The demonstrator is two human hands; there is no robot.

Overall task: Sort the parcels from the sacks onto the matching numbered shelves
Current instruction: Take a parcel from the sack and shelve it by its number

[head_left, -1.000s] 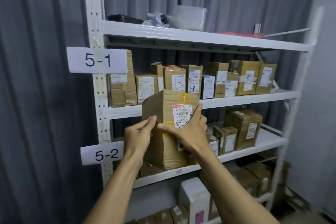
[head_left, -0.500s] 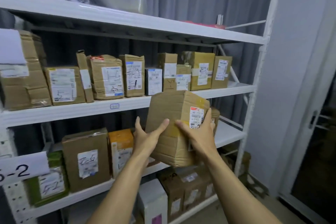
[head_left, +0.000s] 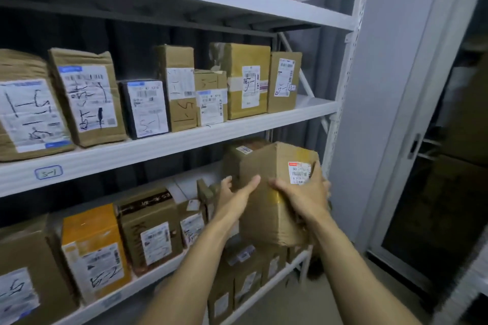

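A person holds one brown cardboard parcel (head_left: 274, 192) in both hands at the right end of a white metal rack. The parcel hangs in the air in front of the lower shelf (head_left: 190, 182) and just below the upper shelf (head_left: 184, 140). The left hand (head_left: 235, 198) lies flat against the parcel's left face, fingers straight and thumb spread across the front. It appears to brace the load rather than clamp it. The right hand (head_left: 303, 192) grips the opposite corner, its fingers (head_left: 317, 169) curled round the edge and partly over the white shipping label (head_left: 299, 173). The two-sided hold probably keeps the tall box upright and its label facing out, as on the parcels already shelved.

The parcel appears bound for the gap at the shelf's right end, in front of another brown box (head_left: 243, 155). It does not appear to rest on the shelf yet.

Seven parcels stand on the upper shelf, six brown and one black (head_left: 144, 108), labels forward, several with handwritten marks. A small tag (head_left: 48, 172) is fixed to that shelf's front edge; its number is too blurred to be sure of. At least five parcels line the lower shelf, among them one orange box (head_left: 92, 248). More sit on the tier beneath, half hidden by the arms, so no count is possible.
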